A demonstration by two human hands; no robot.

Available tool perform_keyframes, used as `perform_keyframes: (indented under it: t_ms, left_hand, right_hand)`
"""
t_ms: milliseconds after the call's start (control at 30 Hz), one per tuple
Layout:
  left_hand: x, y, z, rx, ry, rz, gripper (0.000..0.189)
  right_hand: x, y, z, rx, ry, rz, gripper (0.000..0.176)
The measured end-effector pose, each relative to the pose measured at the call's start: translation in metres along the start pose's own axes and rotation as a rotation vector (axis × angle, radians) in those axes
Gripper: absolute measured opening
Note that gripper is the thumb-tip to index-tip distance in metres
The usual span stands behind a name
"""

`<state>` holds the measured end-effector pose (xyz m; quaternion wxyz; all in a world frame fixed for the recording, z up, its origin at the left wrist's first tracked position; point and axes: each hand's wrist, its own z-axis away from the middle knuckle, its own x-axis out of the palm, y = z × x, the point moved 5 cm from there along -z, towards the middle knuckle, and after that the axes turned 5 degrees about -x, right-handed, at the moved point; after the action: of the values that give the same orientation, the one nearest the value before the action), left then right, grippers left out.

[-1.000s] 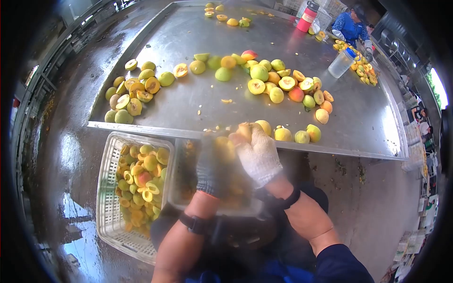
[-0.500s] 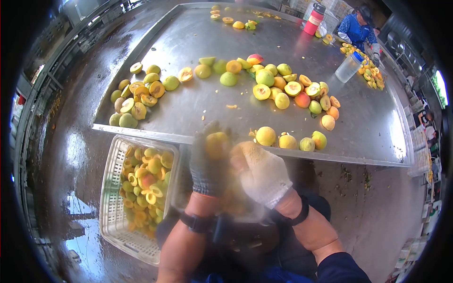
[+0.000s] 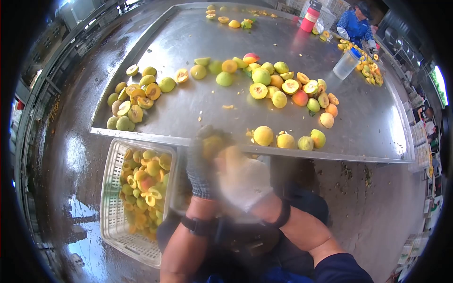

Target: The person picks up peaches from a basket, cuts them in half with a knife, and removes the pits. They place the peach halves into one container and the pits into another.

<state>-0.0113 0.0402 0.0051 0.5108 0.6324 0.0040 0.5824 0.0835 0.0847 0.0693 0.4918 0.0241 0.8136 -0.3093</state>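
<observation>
My left hand (image 3: 202, 165), in a dark grey knitted glove, is closed around a yellow peach (image 3: 213, 146) at the table's front edge. Close against it is my right hand (image 3: 243, 181) in a white glove with bare-looking fingertips, curled and smeared by motion; whatever it grips cannot be made out. Just beyond my hands a short row of yellow-green peaches (image 3: 263, 136) lies along the metal table (image 3: 179, 111). Further back sits a larger group of whole and halved peaches (image 3: 279, 99), some showing their pits.
A white plastic basket (image 3: 109, 203) full of peach halves (image 3: 146, 188) stands at lower left. More halves (image 3: 135, 113) sit at the table's left corner. A lidded clear jug (image 3: 346, 65) and a pink bottle (image 3: 310, 16) stand at right. A co-worker (image 3: 354, 26) works at the far right.
My right hand has shifted left and slightly down, closer against my left hand, and is more blurred. The left hand still holds the peach. The view has tilted slightly.
</observation>
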Motion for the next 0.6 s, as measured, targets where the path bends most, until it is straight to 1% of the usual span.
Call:
perform_keyframes:
  t_ms: [100, 200, 267, 300, 367, 400, 433, 533, 567, 600]
  left_hand:
    - [-0.014, 0.001, -0.004, 0.072, 0.027, -0.091, 0.037]
    - [-0.018, 0.009, -0.004, 0.155, -0.003, -0.22, 0.034]
    - [-0.013, 0.017, 0.0, 0.267, -0.068, -0.476, 0.03]
    - [-0.008, 0.024, 0.002, 0.354, -0.116, -0.683, 0.027]
    - [0.007, 0.039, 0.003, 0.502, -0.262, -1.027, 0.023]
    - [0.016, 0.047, 0.003, 0.558, -0.363, -1.162, 0.022]
    - [0.023, 0.048, 0.004, 0.608, -0.468, -1.295, 0.021]
    - [0.034, 0.051, 0.006, 0.843, -0.553, -1.318, 0.025]
    - [0.028, 0.043, 0.0, 0.553, -0.494, -1.149, 0.029]
    - [0.027, 0.04, 0.001, 0.417, -0.421, -0.891, 0.027]
  right_hand:
    - [0.002, -0.005, -0.001, -0.027, -0.034, -0.012, 0.018]
    - [-0.003, -0.009, -0.004, -0.007, -0.146, -0.009, 0.032]
    - [-0.006, -0.008, -0.007, -0.077, -0.295, 0.02, 0.032]
    - [-0.007, -0.006, -0.009, -0.113, -0.369, 0.033, 0.032]
    - [-0.009, -0.002, -0.012, -0.164, -0.449, -0.004, 0.031]
    - [-0.011, 0.002, -0.014, -0.188, -0.491, -0.022, 0.031]
    - [-0.014, 0.005, -0.017, -0.245, -0.589, 0.004, 0.034]
    - [-0.025, 0.023, -0.021, -0.277, -0.57, -0.269, 0.038]
    - [-0.032, 0.028, -0.019, -0.18, -0.538, -0.479, 0.04]
    - [-0.04, 0.03, -0.019, -0.089, -0.495, -0.69, 0.043]
